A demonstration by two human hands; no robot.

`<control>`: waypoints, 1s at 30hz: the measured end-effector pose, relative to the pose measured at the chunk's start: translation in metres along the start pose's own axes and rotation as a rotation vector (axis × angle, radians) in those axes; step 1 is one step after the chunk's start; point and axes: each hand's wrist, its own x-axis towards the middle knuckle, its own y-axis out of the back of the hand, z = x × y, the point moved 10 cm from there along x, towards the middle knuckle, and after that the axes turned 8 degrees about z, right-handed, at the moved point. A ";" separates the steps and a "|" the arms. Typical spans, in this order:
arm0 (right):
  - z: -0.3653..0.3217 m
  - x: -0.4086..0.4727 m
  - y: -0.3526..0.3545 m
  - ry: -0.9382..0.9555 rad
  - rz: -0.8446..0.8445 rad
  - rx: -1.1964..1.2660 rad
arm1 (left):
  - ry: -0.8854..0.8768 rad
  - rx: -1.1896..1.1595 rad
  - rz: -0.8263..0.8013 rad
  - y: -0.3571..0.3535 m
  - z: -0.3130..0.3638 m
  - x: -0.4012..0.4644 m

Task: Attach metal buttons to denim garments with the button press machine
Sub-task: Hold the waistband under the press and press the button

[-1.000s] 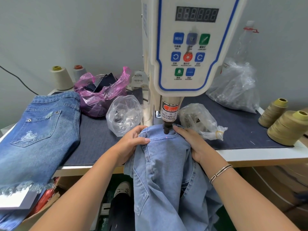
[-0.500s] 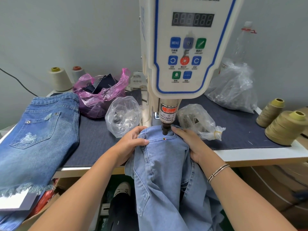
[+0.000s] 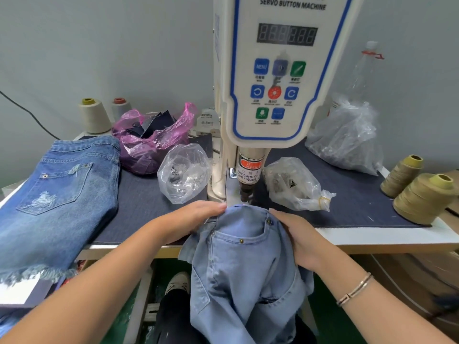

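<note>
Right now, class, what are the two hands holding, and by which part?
Both hold the light jeans at the waistband: left hand left of the press, right hand by the pocket corner.

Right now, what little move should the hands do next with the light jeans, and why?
Probably slide the light jeans forward: their top edge lies just short of the press head, with the left hand and right hand on either side.
</note>
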 end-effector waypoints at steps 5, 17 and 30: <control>0.000 -0.012 -0.001 0.049 -0.057 -0.106 | -0.003 0.172 -0.062 -0.003 0.014 -0.010; -0.009 -0.014 -0.005 0.080 -0.047 -0.171 | 0.056 0.236 -0.148 -0.013 0.019 -0.016; 0.000 -0.074 -0.034 0.206 -0.378 -0.671 | -0.308 0.049 -0.250 -0.033 0.112 -0.055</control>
